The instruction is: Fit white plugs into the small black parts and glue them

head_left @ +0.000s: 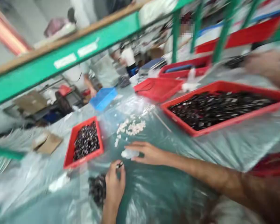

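The left hand (pixel 113 182) is pinched nearly closed, thumb and forefinger gripping a small dark piece (pixel 119 165), beside a dark heap (pixel 97 189) at near left. The right hand (pixel 151 154), partly curled, has a whitish translucent object (pixel 128 154) between thumb and fingers, just on the near side of scattered pale pieces (pixel 135 127). Red trays of dark parts stand left (pixel 100 141) and right (pixel 235 119) on the sheeted table (pixel 158 186); blur obscures finer detail.
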`<state>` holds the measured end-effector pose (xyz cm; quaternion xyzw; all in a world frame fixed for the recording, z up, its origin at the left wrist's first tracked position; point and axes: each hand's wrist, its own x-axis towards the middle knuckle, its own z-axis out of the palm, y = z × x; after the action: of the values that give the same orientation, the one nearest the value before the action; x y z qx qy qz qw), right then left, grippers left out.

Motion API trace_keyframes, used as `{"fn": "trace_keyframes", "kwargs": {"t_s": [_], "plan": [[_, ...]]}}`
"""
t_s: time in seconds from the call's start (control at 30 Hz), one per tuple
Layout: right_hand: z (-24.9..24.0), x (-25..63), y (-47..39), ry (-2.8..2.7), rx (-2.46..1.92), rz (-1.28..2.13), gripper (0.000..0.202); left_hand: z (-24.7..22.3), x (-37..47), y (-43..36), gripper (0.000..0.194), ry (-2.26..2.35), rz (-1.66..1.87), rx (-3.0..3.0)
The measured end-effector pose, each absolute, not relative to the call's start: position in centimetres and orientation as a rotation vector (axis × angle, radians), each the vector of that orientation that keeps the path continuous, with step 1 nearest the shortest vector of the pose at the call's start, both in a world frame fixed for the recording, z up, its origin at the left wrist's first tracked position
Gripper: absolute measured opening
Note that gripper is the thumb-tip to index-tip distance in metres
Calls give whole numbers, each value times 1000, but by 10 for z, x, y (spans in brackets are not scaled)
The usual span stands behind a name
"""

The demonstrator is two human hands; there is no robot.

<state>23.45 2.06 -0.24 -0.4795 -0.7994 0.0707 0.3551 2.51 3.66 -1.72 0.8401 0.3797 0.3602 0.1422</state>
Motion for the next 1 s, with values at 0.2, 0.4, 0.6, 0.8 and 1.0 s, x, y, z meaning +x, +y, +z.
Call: {"fn": "trace_keyframes", "kwargs": {"t_s": [0.2, 0.4, 0.6, 0.8, 1.0], "plan": [[-19, 264, 20, -1959, -1140, 369, 48, -21, -6, 53, 20, 1151, 1017, 2411], [-9, 259, 17, -2023, -922, 142, 40, -22, -5, 45, 14, 1065, 1038, 2432], [-8, 261, 13, -2020, -913, 103, 45, -18, -7, 39, 15, 1039, 1078, 2407], [-4, 261, 10, -2047, -917, 46, 45, -19, -6, 37, 18, 1014, 1090, 2347], [3, 259, 5, -2051, -892, -71, 48, -17, -7, 36, 20, 988, 1096, 2367]]}}
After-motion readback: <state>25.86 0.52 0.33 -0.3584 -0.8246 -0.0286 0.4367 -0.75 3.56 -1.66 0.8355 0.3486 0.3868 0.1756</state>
